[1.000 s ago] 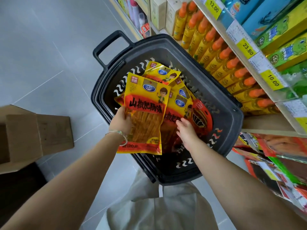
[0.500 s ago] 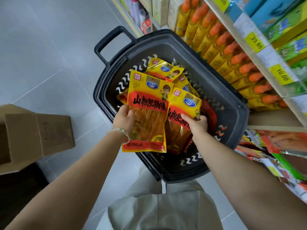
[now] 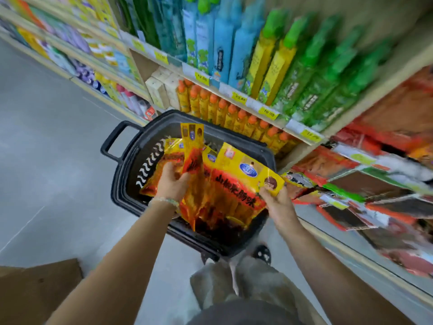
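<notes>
A black shopping basket (image 3: 126,165) stands on the floor in front of me with several yellow-and-red snack packets in it. My left hand (image 3: 172,181) grips one packet (image 3: 192,158) that stands nearly edge-on above the basket. My right hand (image 3: 277,202) pinches the right edge of a second packet (image 3: 239,184), lifted and tilted over the basket's right side. More packets (image 3: 159,170) lie beneath them in the basket.
Shop shelves run along the right: orange-capped yellow bottles (image 3: 225,113), green and blue boxed goods (image 3: 276,55) above, red snack packets (image 3: 351,195) on the low shelf. A cardboard box (image 3: 37,292) sits at the lower left. Grey floor lies to the left.
The view has swung up toward the shelves. Both hands have lifted their packets higher out of the basket; the right packet has moved right, and the left one has turned edge-on.
</notes>
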A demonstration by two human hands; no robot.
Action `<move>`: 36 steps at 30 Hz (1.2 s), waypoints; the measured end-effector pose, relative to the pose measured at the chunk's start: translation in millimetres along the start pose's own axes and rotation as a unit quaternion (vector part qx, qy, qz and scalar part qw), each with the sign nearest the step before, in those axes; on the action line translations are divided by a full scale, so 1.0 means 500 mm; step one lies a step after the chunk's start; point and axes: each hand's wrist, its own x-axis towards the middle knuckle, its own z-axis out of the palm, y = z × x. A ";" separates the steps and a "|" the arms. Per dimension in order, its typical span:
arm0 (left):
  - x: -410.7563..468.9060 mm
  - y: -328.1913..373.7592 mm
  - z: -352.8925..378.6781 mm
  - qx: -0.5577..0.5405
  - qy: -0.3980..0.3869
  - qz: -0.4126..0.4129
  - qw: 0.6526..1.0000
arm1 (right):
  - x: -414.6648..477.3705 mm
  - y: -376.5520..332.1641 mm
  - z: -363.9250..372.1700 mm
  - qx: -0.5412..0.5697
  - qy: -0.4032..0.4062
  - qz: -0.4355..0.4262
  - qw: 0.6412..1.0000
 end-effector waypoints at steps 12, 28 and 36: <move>-0.234 0.228 0.259 0.057 -0.053 0.249 0.965 | -0.156 -0.052 -0.414 0.148 0.238 -0.182 0.942; -0.670 0.446 0.744 0.127 -0.188 0.527 0.819 | -0.437 -0.048 -1.114 0.043 0.450 -0.317 0.833; -0.768 0.628 0.860 0.034 -0.210 0.589 0.779 | -0.429 -0.166 -1.298 0.084 0.506 -0.364 0.777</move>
